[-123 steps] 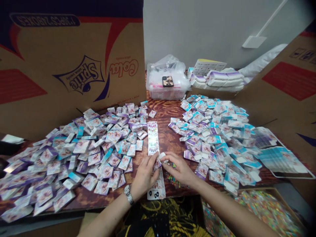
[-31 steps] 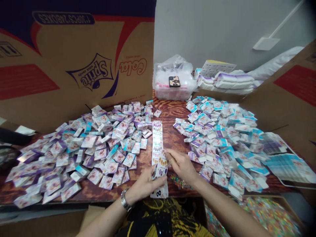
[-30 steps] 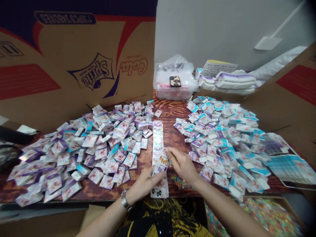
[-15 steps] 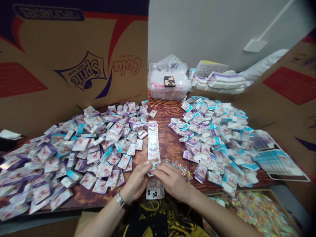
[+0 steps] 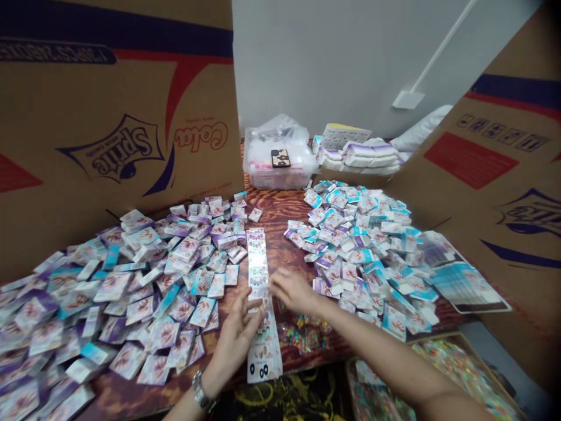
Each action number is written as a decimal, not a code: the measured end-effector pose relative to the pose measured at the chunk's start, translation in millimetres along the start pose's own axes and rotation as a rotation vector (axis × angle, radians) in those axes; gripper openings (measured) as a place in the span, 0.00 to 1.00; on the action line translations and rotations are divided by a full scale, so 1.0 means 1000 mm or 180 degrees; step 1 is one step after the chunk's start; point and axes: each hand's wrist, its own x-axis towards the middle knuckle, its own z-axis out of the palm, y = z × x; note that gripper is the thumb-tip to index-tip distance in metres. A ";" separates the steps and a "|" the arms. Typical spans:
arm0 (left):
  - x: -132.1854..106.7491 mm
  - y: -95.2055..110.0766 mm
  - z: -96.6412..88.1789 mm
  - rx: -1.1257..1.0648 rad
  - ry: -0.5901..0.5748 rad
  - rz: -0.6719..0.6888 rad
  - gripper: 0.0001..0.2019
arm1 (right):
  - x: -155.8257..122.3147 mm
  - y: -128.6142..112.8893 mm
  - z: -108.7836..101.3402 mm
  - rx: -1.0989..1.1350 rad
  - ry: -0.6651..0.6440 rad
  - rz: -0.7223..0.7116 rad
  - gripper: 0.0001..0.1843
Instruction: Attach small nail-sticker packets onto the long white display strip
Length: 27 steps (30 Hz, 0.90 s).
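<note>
At far left a Sprite carton [image 5: 114, 140] stands on edge behind a big loose heap of purple-and-white packets [image 5: 109, 304], which covers that side of the bench [image 5: 274, 216]. The left hand [image 5: 235, 339] lies open beside the heap, its fingers [image 5: 248, 310] spread wide, with their tips at the edge of a long printed strip [image 5: 258, 263]. The strip lies flat lengthwise in the bare wooden lane between the heaps, and a wider sheet [image 5: 264, 354] with dark round prints lies at its near end, just below the left hand. A wristwatch [image 5: 200, 392] sits on the left wrist.

The right hand [image 5: 293, 290] is just to the right of the strip, its fingers [image 5: 276, 283] bunched narrowly. Whether they pinch anything small is impossible to tell. Glittery loose pieces [image 5: 302, 333] lie nearby on the wood.

Behind them is a clear plastic tub [image 5: 276, 166] with a phone [image 5: 280, 158] on its lid. Right of the lane is a second large loose heap of packets [image 5: 359, 251], and beyond it are wrapped stacks [image 5: 359, 155]. Flat sheets [image 5: 464, 280] lie squared up further right. As things lie, most packets are unstacked, and only those stacks and sheets are in order.
</note>
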 end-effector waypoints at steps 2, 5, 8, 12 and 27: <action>0.001 -0.004 -0.002 0.0182 0.0126 0.0027 0.31 | 0.029 0.035 -0.022 -0.0274 0.0276 0.0541 0.08; -0.001 -0.006 -0.001 0.0333 0.0056 -0.0040 0.25 | 0.067 0.085 -0.054 -0.0376 0.0452 0.0837 0.11; -0.005 -0.009 0.001 0.0247 -0.0056 -0.0136 0.22 | 0.081 0.113 -0.063 -0.0297 0.0274 0.0861 0.10; -0.008 -0.011 0.002 0.0357 -0.0058 -0.0077 0.19 | 0.068 0.113 -0.040 -0.0065 -0.0094 0.0615 0.08; 0.100 0.000 0.075 0.3421 -0.1100 0.1690 0.13 | -0.019 0.046 -0.055 0.1099 0.0593 0.0516 0.12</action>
